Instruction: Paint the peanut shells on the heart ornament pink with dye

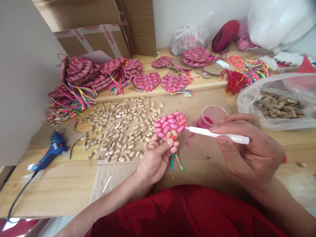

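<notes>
Pinched between the thumb and fingers of my left hand (156, 159) is a heart-shaped ornament (170, 122), covered in pink-coloured peanut shells. Two shells near its lower point are still a natural tan. A multicoloured thread tassel (177, 161) hangs below it. My right hand (254, 151) grips a white felt-tip marker (219, 134) with a pink tip, which is at the right edge of the heart; I cannot tell if it touches. Just behind the marker stands a clear plastic cup (214, 115) with pink liquid in it.
Many loose peanuts (125, 131) cover the cardboard on the left. A blue glue gun (50, 149) with a cord lies at the far left. Finished-looking pink ornaments (145, 81) are piled along a raised board. On the right sits a white bag (249, 115) of peanuts.
</notes>
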`<state>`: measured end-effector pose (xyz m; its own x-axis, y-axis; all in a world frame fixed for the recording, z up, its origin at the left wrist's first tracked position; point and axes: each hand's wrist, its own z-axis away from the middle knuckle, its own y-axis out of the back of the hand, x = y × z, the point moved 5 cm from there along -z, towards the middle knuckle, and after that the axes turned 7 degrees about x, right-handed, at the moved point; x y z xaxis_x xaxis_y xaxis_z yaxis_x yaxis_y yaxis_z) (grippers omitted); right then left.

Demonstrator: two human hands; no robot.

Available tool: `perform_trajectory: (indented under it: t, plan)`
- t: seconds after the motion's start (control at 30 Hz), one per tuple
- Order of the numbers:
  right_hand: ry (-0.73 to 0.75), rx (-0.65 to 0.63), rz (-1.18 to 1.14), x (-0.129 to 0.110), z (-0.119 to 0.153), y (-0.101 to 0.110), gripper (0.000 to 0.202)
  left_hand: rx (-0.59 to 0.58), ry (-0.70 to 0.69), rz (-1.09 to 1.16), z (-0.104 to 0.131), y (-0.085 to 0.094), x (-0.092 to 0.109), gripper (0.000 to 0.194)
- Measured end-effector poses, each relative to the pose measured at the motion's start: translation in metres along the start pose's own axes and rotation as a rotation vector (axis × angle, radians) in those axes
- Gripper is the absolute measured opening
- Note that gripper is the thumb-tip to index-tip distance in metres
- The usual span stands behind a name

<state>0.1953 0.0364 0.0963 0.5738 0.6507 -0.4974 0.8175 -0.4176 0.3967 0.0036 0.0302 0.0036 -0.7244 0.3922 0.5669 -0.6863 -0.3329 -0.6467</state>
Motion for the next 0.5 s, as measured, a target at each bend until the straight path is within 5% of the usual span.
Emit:
perform_trajectory:
  t: [0.5]
  plan:
    - [0.043,-0.033,-0.021,-0.003,0.0,-0.0018,0.025,0.018,-0.026,-0.039,-0.0003,-0.0006,0.0004,0.026]
